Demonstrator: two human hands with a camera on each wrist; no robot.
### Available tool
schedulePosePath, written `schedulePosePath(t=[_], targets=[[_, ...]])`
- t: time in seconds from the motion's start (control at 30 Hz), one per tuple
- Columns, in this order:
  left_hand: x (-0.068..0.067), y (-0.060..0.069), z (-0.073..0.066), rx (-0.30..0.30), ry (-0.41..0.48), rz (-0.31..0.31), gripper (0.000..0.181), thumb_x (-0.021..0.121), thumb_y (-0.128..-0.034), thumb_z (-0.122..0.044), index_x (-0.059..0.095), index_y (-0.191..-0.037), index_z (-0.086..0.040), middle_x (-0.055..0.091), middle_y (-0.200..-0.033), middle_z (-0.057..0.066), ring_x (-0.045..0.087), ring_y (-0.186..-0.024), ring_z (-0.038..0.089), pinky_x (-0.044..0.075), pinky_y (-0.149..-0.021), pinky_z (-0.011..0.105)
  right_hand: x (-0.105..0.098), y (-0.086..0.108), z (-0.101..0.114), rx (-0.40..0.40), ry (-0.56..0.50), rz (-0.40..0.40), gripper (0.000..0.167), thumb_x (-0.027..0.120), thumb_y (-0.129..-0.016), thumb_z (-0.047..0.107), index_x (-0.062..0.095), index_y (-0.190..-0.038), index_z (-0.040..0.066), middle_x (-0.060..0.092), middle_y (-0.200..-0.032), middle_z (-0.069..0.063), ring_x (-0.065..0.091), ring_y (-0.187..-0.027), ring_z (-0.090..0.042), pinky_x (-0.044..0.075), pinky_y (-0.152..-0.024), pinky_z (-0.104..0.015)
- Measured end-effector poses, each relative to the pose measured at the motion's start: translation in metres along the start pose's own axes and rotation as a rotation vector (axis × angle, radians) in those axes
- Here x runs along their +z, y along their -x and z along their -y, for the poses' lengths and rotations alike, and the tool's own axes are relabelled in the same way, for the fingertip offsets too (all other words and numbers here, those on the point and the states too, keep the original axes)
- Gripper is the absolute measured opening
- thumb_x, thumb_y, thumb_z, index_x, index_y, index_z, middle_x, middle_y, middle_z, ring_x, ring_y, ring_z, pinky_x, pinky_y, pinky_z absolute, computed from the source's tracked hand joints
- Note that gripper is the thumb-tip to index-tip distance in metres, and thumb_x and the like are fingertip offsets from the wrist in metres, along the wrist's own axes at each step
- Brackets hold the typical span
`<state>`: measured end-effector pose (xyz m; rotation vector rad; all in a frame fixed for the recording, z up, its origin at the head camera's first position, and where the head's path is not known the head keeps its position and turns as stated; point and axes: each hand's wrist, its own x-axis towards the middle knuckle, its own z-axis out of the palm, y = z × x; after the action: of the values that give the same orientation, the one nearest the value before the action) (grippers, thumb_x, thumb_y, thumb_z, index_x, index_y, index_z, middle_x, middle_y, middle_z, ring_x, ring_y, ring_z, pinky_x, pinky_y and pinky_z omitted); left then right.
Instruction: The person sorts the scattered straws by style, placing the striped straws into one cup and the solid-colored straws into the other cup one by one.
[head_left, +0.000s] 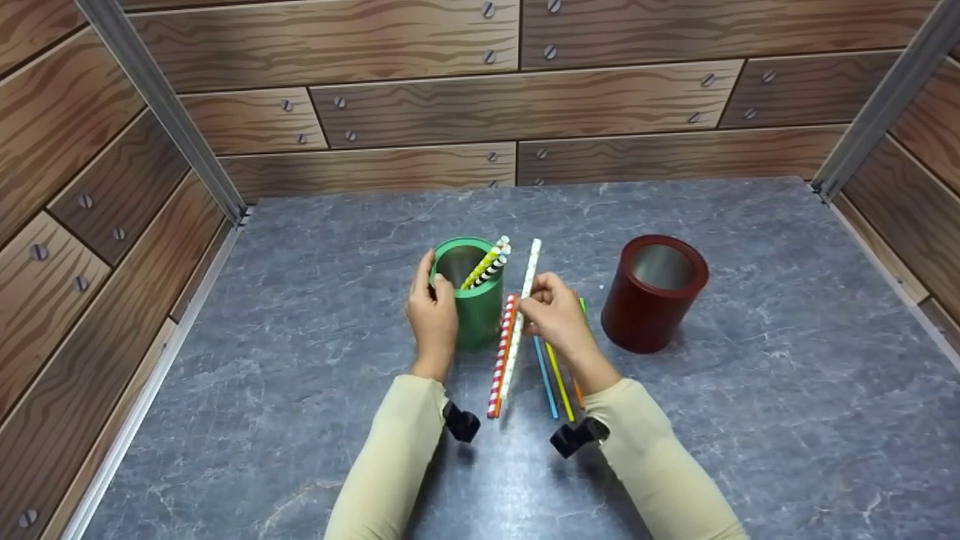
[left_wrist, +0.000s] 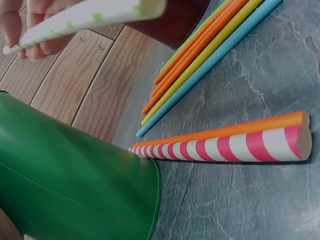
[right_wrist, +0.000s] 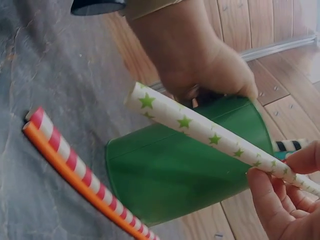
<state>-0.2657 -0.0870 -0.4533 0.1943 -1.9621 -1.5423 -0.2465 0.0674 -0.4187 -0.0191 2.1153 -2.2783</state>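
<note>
My left hand (head_left: 433,319) grips the green cup (head_left: 480,321) by its left side, thumb near the rim. Yellow and black-and-white striped paper straws (head_left: 491,268) lean inside that cup toward the right. With thumb and fingers, my right hand (head_left: 561,319) pinches a white paper straw with green stars (right_wrist: 185,122), held tilted beside the cup and above the table. Below it, a red-and-white striped straw (left_wrist: 215,148) lies against an orange straw (left_wrist: 240,126) on the table. The straw's top end rises past my right fingers in the head view.
A dark red cup (head_left: 645,322) stands upright to the right. Between the cups lie a blue straw (head_left: 545,379), a yellow straw (head_left: 559,382), orange straws (left_wrist: 192,47) and a light green straw (left_wrist: 200,31). Wood-patterned walls (head_left: 420,112) enclose the grey marbled table (head_left: 322,300).
</note>
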Motion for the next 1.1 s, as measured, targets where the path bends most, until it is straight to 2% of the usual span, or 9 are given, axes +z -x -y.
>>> schedulePosePath(t=[0.2,0.5,0.83,1.1], targets=[[0.000,0.000,0.000,0.006,-0.009,-0.007,0.040,0.043,-0.0919,-0.011,0.053,-0.130,-0.006,0.056,-0.129,0.012,0.056,-0.101,0.025,0.044,-0.085,0.042,0.002,0.004,0.007,-0.069,-0.043,-0.009,0.012,0.055,-0.079,-0.006,0.049,-0.088,-0.003,0.051,-0.070,-0.005,0.057,-0.058,-0.013,0.054,-0.054,-0.030],[0.000,0.000,0.000,0.022,-0.005,-0.003,0.040,0.043,-0.0925,-0.011,0.053,-0.131,-0.006,0.055,-0.130,0.011,0.056,-0.105,0.026,0.044,-0.086,0.041,0.002,0.011,0.019,-0.232,-0.094,0.001,0.006,0.056,-0.083,-0.004,0.050,-0.086,-0.002,0.054,-0.069,-0.004,0.058,-0.059,-0.011,0.054,-0.056,-0.033],[0.000,0.000,0.001,0.017,-0.015,-0.009,0.039,0.044,-0.0921,-0.010,0.054,-0.130,-0.006,0.056,-0.129,0.012,0.055,-0.111,0.027,0.044,-0.089,0.043,0.003,0.019,0.038,-0.409,-0.110,0.016,0.010,0.056,-0.085,-0.002,0.053,-0.090,-0.010,0.056,-0.073,-0.003,0.058,-0.062,-0.010,0.054,-0.058,-0.029],[0.000,-0.001,0.002,0.017,-0.028,-0.016,0.040,0.044,-0.0913,-0.011,0.055,-0.129,-0.007,0.056,-0.129,0.011,0.053,-0.115,0.028,0.042,-0.092,0.043,0.005,0.025,0.048,-0.551,-0.127,-0.028,0.011,0.057,-0.085,-0.003,0.055,-0.095,-0.003,0.055,-0.079,-0.003,0.057,-0.067,-0.011,0.054,-0.062,-0.029]])
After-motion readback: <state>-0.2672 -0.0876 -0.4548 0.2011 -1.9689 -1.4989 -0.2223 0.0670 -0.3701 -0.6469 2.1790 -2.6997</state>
